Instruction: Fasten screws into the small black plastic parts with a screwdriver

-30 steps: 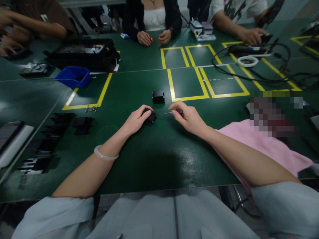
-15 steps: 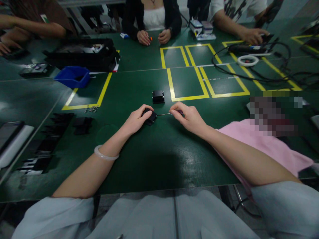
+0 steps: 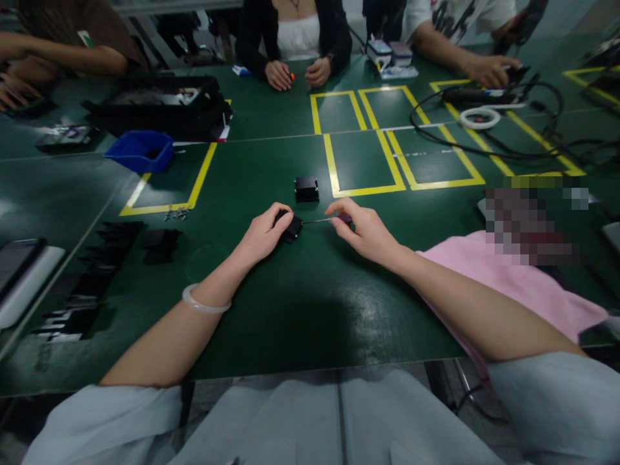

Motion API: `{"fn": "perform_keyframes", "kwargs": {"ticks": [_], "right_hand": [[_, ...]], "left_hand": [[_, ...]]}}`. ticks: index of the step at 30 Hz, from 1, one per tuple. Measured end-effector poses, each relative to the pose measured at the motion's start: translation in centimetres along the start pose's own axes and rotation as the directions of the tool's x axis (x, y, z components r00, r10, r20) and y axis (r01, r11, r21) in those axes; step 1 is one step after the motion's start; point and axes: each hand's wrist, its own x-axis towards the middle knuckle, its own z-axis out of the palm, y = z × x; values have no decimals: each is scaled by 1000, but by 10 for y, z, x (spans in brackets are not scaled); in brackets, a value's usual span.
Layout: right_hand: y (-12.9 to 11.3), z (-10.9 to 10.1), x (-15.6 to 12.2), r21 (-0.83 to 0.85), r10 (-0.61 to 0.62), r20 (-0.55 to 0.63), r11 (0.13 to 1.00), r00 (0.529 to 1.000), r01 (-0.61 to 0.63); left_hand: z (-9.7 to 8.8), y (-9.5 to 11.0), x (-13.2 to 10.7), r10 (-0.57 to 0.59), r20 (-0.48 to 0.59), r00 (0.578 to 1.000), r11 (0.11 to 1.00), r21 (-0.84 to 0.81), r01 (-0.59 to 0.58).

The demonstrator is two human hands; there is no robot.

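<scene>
Head view: slim tool pressed into a small pinched part

- Left hand (image 3: pixel 264 234) is clamped on a small black part (image 3: pixel 292 227), thumb and fingers wrapped round it. It rests on the green worktop (image 3: pixel 290 310), about midway between the left and right edges and somewhat toward the near edge.
- Right hand (image 3: pixel 363 229) pinches the handle of a thin driver (image 3: pixel 320 220). The shaft lies almost flat, and its tip meets the right face of the part.
- 1 second black block (image 3: pixel 307 188) sits apart from both hands, toward the far edge beside a yellow taped box.
- Tiny loose fasteners (image 3: pixel 177 213) lie toward the left edge, and a spread of black pieces (image 3: pixel 121 239) lies nearer that edge. A blue bin (image 3: pixel 140 150) stands beyond them.
- A pink cloth (image 3: pixel 508 278) lies at the near-right corner, under the right forearm.

Risks, as judged:
- The tip is fine and the shaft is held low. A sideways push could make it skid off the part and jab the left fingertips, which sit close to the contact point.
- The part is held by fingers alone, so a hard twist could spin it or flick it out.
- Any fastener that drops would be hard to find on the dark surface.
- Whether the tip is properly seated is too small to tell.
</scene>
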Motion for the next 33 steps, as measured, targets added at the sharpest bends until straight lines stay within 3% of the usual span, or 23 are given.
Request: {"fn": "perform_keyframes", "kwargs": {"ticks": [13, 21, 33], "right_hand": [[0, -2, 1, 7, 19, 1, 1000, 1000, -19], [0, -1, -1, -12, -11, -16, 1000, 1000, 11], [1, -1, 0, 2, 4, 6, 1000, 1000, -4]], "left_hand": [[2, 1, -1, -36, -12, 999, 998, 48, 36], [3, -3, 1, 72, -29, 997, 996, 49, -70], [4, -1, 2, 90, -47, 995, 996, -8, -90]]}}
